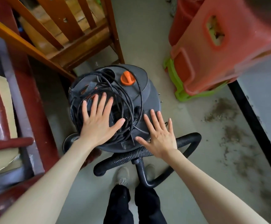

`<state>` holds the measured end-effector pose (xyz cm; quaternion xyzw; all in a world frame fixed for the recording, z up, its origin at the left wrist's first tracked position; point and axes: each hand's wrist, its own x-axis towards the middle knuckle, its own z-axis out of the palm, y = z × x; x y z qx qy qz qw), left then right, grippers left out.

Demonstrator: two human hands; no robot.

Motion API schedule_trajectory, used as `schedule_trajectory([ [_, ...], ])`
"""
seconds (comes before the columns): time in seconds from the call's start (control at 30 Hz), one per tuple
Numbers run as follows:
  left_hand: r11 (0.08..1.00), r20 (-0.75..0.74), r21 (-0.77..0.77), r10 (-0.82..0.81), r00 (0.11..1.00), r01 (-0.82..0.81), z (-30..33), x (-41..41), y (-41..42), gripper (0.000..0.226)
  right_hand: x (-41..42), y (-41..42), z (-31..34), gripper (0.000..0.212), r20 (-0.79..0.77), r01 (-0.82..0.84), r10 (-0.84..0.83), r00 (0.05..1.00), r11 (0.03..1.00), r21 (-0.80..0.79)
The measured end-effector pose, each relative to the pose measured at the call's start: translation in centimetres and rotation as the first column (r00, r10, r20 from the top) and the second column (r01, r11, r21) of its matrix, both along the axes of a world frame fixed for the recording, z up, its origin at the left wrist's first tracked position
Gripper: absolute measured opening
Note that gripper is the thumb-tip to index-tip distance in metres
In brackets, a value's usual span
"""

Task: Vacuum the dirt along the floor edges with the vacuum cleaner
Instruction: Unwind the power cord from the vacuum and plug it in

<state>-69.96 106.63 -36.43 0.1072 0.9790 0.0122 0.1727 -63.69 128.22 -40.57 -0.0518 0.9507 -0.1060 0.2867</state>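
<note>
A round dark grey vacuum cleaner [141, 88] stands on the floor in front of my feet, with an orange knob [127, 78] on its lid. A black power cord [128, 101] lies coiled on top. My left hand [99, 122] hovers flat over the coil with fingers spread. My right hand [160, 135] is spread flat over the lid's near right edge. A black ribbed hose [189, 139] loops on the floor behind the canister, near my shoes. Brown dirt [228, 126] is scattered along the black skirting [252, 123] on the right.
A wooden chair [70, 38] stands close at the upper left, beside dark red furniture legs [29, 97]. Stacked red plastic stools [212, 46] over a green one [180, 89] crowd the upper right. A strip of grey concrete floor [141, 38] runs ahead between them.
</note>
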Motion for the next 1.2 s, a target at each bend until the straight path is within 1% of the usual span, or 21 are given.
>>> schedule_trajectory([
  [0.2, 0.998, 0.015, -0.006, -0.060, 0.998, 0.060, 0.1, 2.6, -0.4, 0.091, 3.8, -0.5, 0.0, 0.084, -0.010, 0.035, -0.035, 0.999, 0.999, 0.018],
  [0.53, 0.993, 0.038, 0.026, -0.120, 0.992, 0.119, 0.2, 7.1, -1.3, 0.090, 9.8, -2.3, 1.0, 0.086, 0.050, 0.106, -0.108, 0.993, 0.993, 0.045],
  [0.7, 0.988, 0.068, 0.073, -0.138, 0.988, 0.133, 0.5, 9.2, -2.1, 0.090, 12.7, -3.1, 1.2, 0.086, 0.078, 0.119, -0.122, 0.989, 0.992, 0.036],
  [0.93, 0.984, 0.076, 0.031, -0.179, 0.981, 0.177, 0.7, 12.2, -2.7, 0.094, 16.3, -3.9, 1.7, 0.084, 0.094, 0.129, -0.131, 0.987, 0.991, 0.026],
  [1.1, 0.977, 0.072, 0.055, -0.208, 0.976, 0.204, 0.6, 13.6, -3.4, 0.085, 18.3, -5.0, 1.9, 0.088, 0.081, 0.178, -0.180, 0.980, 0.984, 0.029],
  [1.2, 0.970, 0.052, 0.054, -0.241, 0.969, 0.238, 0.5, 14.4, -3.8, 0.084, 19.5, -5.9, 1.9, 0.088, 0.064, 0.220, -0.221, 0.973, 0.975, 0.025],
])
